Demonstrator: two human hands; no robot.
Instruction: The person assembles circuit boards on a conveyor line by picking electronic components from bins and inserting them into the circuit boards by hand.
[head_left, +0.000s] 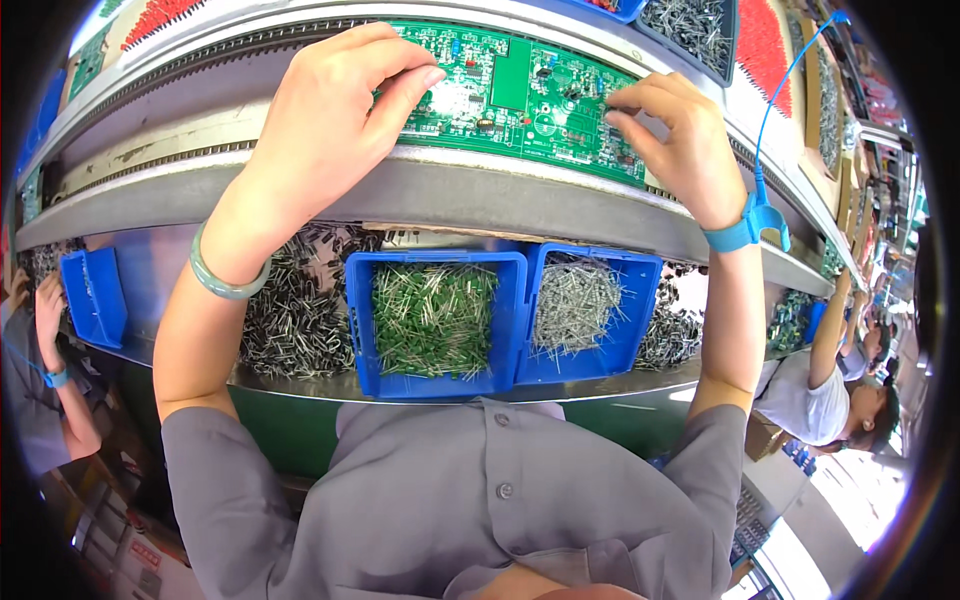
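A green circuit board [511, 76] with many small parts on it lies in the conveyor track in front of me. Over its left portion, my left hand [330, 115] has thumb and forefinger pinched together; whatever may be between them is too small to make out. At the board's right end my right hand [685, 140] is also closed in a pinch, its fingertips close to the surface. Anything it holds is hidden. A jade-coloured bangle [228, 285] circles my left wrist, and a blue wrist strap [735, 235] with a coiled cord is on my right.
Below the rail [430, 180] stand two blue bins, one with green-bodied leaded parts [435, 320], the other with pale ones [577, 305]. Loose black parts [295, 310] lie beside them. Beyond the track is a bin of metal-leaded parts [690, 30]. Other people [815, 400] sit on both sides.
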